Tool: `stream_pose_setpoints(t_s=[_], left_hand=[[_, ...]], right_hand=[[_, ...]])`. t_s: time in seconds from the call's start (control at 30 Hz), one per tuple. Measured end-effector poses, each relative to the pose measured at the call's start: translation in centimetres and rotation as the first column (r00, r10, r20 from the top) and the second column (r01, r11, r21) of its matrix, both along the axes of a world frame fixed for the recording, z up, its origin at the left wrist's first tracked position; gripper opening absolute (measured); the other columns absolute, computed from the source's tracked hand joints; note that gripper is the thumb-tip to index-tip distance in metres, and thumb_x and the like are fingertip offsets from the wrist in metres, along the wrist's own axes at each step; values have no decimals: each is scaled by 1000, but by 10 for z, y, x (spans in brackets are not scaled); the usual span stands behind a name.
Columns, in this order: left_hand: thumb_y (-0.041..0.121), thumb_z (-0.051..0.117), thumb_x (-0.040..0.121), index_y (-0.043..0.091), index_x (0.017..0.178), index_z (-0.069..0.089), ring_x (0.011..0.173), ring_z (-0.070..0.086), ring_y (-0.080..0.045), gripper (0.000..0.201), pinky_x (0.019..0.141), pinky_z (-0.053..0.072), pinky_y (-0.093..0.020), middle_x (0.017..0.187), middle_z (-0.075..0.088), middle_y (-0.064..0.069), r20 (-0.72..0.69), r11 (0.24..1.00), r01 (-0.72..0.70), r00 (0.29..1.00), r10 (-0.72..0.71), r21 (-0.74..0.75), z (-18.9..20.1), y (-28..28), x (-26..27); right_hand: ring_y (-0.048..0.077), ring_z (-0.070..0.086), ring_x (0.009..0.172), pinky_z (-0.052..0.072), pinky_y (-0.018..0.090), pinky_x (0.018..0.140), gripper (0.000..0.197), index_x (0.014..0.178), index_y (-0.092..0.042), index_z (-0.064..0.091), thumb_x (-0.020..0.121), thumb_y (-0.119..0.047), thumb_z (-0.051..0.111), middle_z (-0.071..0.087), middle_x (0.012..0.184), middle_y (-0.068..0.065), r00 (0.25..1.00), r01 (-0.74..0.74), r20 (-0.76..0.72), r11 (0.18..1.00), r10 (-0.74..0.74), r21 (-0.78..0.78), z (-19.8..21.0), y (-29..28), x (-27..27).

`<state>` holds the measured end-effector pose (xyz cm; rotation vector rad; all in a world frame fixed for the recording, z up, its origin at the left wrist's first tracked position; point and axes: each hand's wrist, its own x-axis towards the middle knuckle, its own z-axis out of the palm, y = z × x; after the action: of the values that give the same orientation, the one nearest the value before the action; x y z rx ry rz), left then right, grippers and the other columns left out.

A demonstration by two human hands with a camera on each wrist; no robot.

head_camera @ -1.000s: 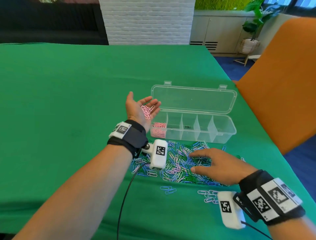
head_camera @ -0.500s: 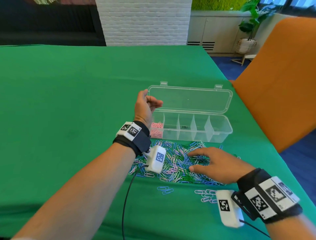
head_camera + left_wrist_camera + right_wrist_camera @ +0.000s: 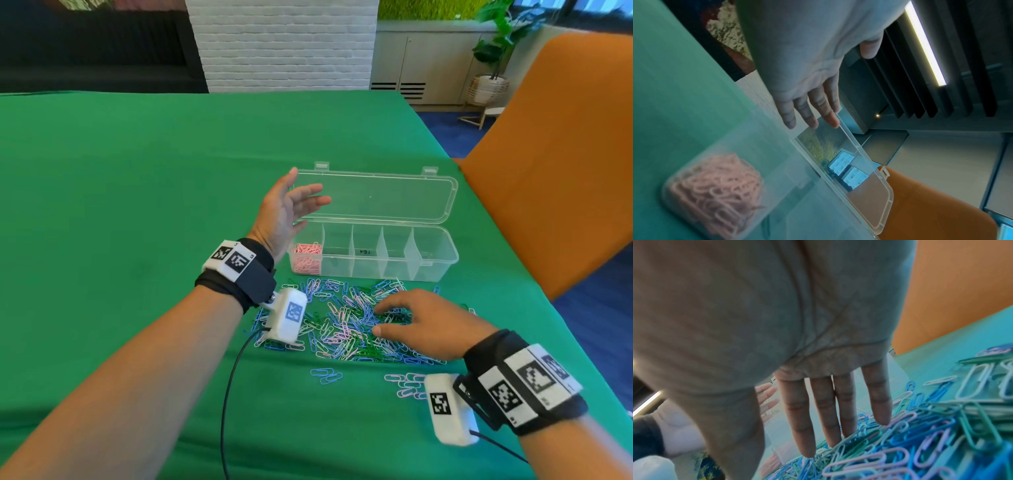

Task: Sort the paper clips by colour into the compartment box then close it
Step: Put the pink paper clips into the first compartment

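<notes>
Beside table (image 3: 137,205): orange chair (image 3: 548,171) | behind: potted plant (image 3: 493,51), white brick pillar (image 3: 284,44)

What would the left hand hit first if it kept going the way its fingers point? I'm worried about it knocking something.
Probably the open lid: the left hand hovers above the pink clips, fingers aimed across the lid. Whether they already touch it is unclear.

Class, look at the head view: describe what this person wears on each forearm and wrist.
Both forearms are bare, no sleeves. Each wrist carries a black strap with white tags printed with black square codes: left wrist band, right wrist band. A white camera block with a code marker hangs below each wrist, trailing a thin black cable.
</notes>
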<state>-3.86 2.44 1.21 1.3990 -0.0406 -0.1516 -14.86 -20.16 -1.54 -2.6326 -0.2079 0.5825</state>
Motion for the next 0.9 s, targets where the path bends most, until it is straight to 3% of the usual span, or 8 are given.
stream_pose_setpoints(t_s=[0.13,0.3,0.37,0.47,0.6,0.73,0.83,0.9], left_hand=[[45,35,103,16,114,64,113,62,-20,42,97,40,-42,111,71,-4,59,982,-55,997,45,179,8,6,-6],[20,62,95,16,91,65,66,57,-9,6,62,49,-23,82,65,2,79,919,-210,978,195,334,8,25,-24],[17,65,92,15,90,68,63,54,-8,4,55,45,-19,81,65,2,19,857,-105,994,110,504,-1,34,-33],[16,69,90,15,92,73,63,58,-10,4,54,45,-19,80,69,4,-168,653,231,973,-159,721,-19,33,-47],[11,71,88,19,86,73,62,57,-10,9,60,44,-21,67,63,8,-135,552,203,978,-161,809,-27,34,-43],[14,75,84,21,83,69,68,55,-12,10,65,42,-26,74,60,6,-169,446,211,977,-132,870,-27,50,-40],[24,74,86,18,90,66,65,55,-10,11,61,46,-26,75,62,4,-291,310,311,950,-110,899,-32,65,-46],[29,74,87,15,93,64,63,60,-12,17,53,47,-24,74,66,0,-349,279,358,933,-85,891,-36,74,-48]], right_hand=[[9,49,129,37,34,111,43,125,-37,60,87,-58,63,50,145,-12,1000,18,13,1000,-18,16,-3,-1,1],[7,53,122,40,33,109,38,121,-34,64,88,-52,65,57,136,-12,998,43,44,998,-46,53,0,2,2],[6,58,115,44,34,106,32,118,-31,68,90,-46,66,64,127,-10,990,56,118,990,-71,126,4,10,6],[7,62,108,48,36,104,26,115,-28,71,92,-38,66,69,119,-8,979,-14,203,983,-24,183,9,38,22],[17,39,140,30,40,118,48,144,-33,47,97,-43,55,37,156,-5,964,-249,84,967,252,-44,-2,79,40],[22,11,152,19,48,122,69,153,-45,16,94,-55,51,2,166,0,922,-379,-24,888,386,-260,-13,79,30],[20,8,152,15,47,123,72,152,-50,14,92,-59,53,0,166,-2,920,-390,-87,872,382,-295,-4,66,16],[19,13,151,16,44,122,68,152,-47,23,93,-58,53,7,166,-2,930,-366,-70,886,362,-286,4,62,13]])
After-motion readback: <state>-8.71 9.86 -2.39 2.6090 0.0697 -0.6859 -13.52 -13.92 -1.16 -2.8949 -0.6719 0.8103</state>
